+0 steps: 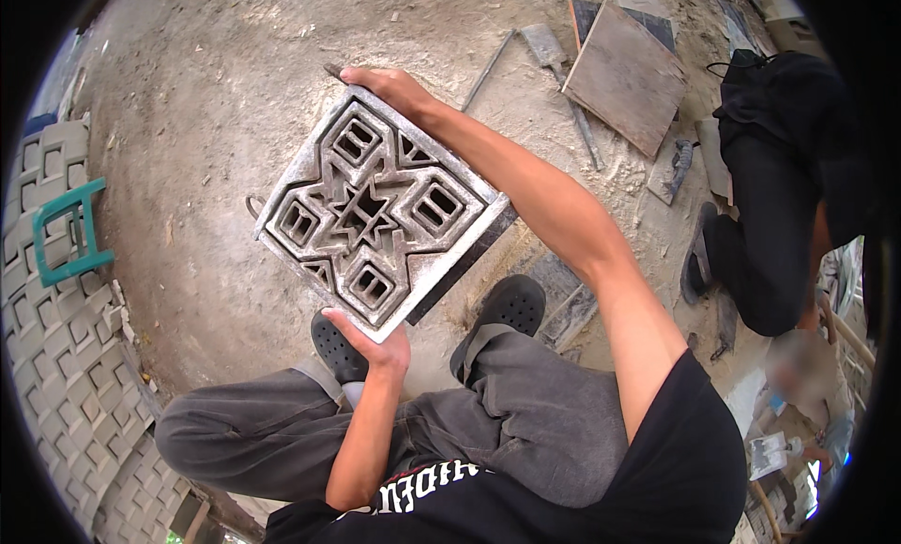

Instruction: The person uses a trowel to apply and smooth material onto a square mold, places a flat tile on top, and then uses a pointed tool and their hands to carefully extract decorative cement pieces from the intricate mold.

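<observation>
Between my two hands is a square breeze-block mould [427, 173], grey and dusted with powder, tilted so its patterned face shows. A star-shaped opening sits at its middle, with rectangular holes around it. My left hand [383, 345] supports the near corner, thumb along the rim and the other fingers mostly hidden beneath. At the far edge my right hand [394, 91] is closed round the side, next to a short dark handle [333, 71]. A thin loop handle [252, 206] sticks out on the left side. Below the mould's right edge shows a dark flat strip [460, 270].
Stacked grey blocks [80, 356] line the left, beside a green plastic stool [70, 229]. A trowel-like tool [542, 46], a rod [488, 70] and boards [629, 79] lie at the far right. A person in black [779, 187] squats at the right.
</observation>
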### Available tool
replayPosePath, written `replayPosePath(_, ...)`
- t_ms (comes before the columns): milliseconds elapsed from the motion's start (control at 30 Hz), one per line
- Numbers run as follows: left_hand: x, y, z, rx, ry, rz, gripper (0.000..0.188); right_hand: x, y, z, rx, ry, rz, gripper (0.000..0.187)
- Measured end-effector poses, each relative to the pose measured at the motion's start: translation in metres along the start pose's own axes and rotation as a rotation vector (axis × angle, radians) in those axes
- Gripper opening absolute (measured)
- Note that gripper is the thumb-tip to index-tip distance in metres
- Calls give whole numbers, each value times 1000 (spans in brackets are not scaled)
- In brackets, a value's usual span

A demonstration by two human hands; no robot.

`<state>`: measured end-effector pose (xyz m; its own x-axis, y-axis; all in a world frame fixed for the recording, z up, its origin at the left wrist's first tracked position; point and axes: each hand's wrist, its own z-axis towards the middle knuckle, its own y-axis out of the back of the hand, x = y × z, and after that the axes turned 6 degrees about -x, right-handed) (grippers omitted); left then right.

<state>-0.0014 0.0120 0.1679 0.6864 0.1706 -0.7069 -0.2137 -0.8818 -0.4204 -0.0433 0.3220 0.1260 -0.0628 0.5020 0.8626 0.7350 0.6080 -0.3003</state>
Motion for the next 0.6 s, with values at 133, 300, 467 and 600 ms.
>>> replayPosePath(133, 4, 5, -1, -22, 124, -47, 83, 2, 0, 2, -95, -16, -79, 39)
replayPosePath(300, 6, 0, 5, 6, -1, 41, 83, -1, 0, 10, -110, 41, -226, 43)
replayPosePath(467, 6, 5, 4, -24, 110, -32, 83, 7, -3, 3, -145, 36, -309, 44)
replayPosePath(600, 5, 8, 10, -11, 125, -47, 81, 5, 1, 0, -203, 191, -326, 42)
